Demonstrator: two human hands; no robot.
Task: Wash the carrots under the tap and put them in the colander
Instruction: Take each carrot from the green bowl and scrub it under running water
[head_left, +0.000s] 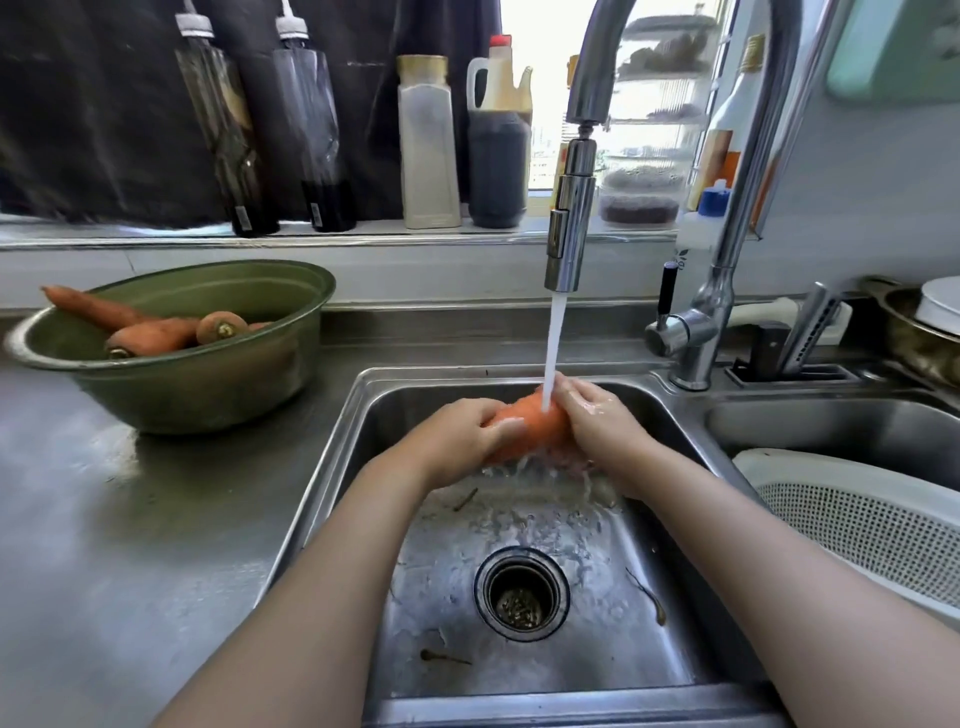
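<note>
An orange carrot (535, 423) is held over the steel sink (363, 415) under the running stream from the tap (569, 208). My left hand (460, 441) grips its left end and my right hand (597, 423) wraps its right end, both wet. Water splashes off below the carrot. On the counter to the left stands a green bowl (208, 384) with three unwashed carrots (150, 335) showing in it. A white colander (872, 525) sits in the right basin at the frame's right edge; no carrots show in its visible part.
Bottles and jars (426, 145) line the window ledge behind the sink. The tap's base and lever (691, 332) stand at the back right, with a knife block (795, 338) and a pan (914, 322) beyond. Root scraps lie around the drain (522, 595).
</note>
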